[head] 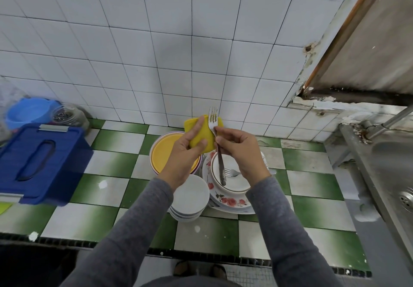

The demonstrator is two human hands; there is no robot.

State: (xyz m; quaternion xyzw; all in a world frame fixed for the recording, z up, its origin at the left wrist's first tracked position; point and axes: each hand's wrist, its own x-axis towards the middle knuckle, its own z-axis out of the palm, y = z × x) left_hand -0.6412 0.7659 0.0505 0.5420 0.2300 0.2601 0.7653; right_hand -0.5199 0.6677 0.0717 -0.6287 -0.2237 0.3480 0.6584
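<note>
Two hands meet above the dishes. The right hand [241, 150] pinches a fork [220, 164] at its neck between thumb and curled fingertips. The left hand [187, 152] grips a yellow pad [205, 132], thumb pressed on its near face and fingers wrapped over the far edge. The fork stands nearly upright, tines at the top and lying against the pad, handle hanging down over the crockery. It is bright, smooth metal with four slim tines and a long narrow handle that darkens toward its rounded end. The pad is matte and soft-cornered, roughly square; it may be a sponge or a folded cloth, the view does not settle which.

Below sit a glossy yellow plate [163, 152], a stack of plain white bowls [190, 195], and a flower-printed plate [228, 201] carrying a brown-rimmed white bowl [237, 185] with a second fork [232, 172] inside. All rest on a counter [107, 164] of shiny green-and-white tiles. To the left is a blue plastic box [40, 159], to the right a steel sink [391, 164].
</note>
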